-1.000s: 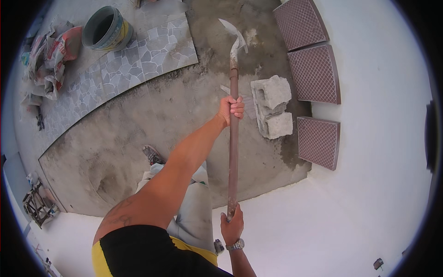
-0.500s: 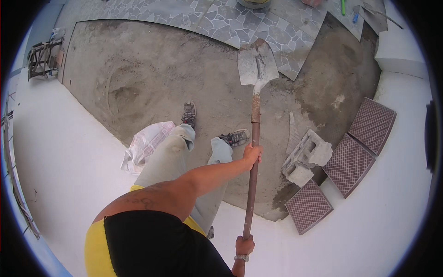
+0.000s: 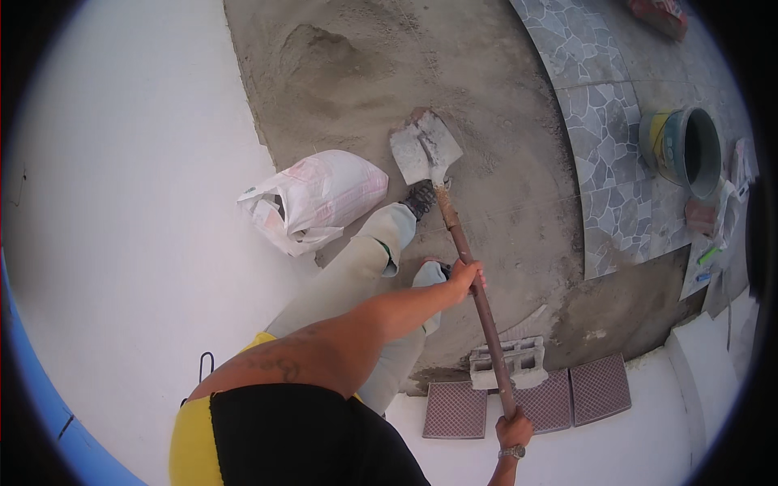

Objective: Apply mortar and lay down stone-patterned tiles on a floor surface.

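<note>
Both of my hands grip one shovel, its brown shaft point(image 3: 489, 326) slanting up and left across the view. My left hand point(image 3: 468, 278) is wrapped round the middle of the shaft. Lower down, my right hand point(image 3: 515, 429), with a watch at the wrist, closes on the rear end. The grey metal blade point(image 3: 425, 151) is stained reddish-brown at its tip and carries no visible load. It appears over the grey, sandy ground point(image 3: 502, 121), just beyond my front shoe point(image 3: 420, 198); whether it touches the ground I cannot tell. A low sand mound point(image 3: 324, 61) rises farther off to the left.
A white sack point(image 3: 328, 194) lies beside my leg. Patterned stone-look tiles point(image 3: 604, 150) cover the right side, where a bucket point(image 3: 685, 150) and a red bag point(image 3: 660, 16) stand. Near me on the right are a hollow concrete block point(image 3: 523, 362) and several brown lattice-patterned blocks point(image 3: 455, 411) along the white surface.
My view has turned left, so the tiles and bucket now appear at the right. The shovel has swung from nearly upright in view to leaning left, its blade away from the tile edge.
</note>
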A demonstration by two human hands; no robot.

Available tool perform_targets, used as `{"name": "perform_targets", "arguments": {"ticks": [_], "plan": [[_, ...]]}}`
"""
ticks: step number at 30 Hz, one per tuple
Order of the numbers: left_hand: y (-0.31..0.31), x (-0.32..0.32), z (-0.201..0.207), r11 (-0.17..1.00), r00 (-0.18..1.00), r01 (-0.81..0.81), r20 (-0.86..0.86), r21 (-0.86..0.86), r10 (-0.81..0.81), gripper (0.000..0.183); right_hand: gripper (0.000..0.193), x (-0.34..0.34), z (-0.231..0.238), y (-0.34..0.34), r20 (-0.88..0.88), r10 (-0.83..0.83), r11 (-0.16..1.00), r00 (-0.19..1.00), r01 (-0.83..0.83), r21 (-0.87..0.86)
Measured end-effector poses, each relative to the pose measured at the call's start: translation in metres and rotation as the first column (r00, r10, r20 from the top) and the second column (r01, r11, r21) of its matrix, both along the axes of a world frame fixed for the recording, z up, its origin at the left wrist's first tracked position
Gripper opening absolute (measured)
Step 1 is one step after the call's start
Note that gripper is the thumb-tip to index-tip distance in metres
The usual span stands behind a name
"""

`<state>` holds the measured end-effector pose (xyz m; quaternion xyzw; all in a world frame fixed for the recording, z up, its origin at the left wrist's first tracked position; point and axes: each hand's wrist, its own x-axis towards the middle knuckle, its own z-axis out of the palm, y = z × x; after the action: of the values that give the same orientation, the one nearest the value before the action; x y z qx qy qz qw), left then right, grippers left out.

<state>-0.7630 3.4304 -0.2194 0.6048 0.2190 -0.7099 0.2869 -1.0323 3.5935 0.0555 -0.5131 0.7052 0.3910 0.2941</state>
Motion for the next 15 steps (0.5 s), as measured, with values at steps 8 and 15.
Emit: {"name": "perform_targets", "arguments": {"ticks": [8,15], "plan": [[-0.086,0.158,-0.095,0.928,0.930,-0.362,0.036,-0.086,0.366,0.015,0.020,0.115,-0.094,-0.192,0.058,0.309,0.950,0.949,-0.306,-0.056],[-0.154,0.369,-0.161,0.901,0.893,-0.352,0.199,-0.253,0.404,0.027,0.029,0.309,-0.219,-0.277,0.285,0.273,0.962,0.919,-0.253,-0.104]]}}
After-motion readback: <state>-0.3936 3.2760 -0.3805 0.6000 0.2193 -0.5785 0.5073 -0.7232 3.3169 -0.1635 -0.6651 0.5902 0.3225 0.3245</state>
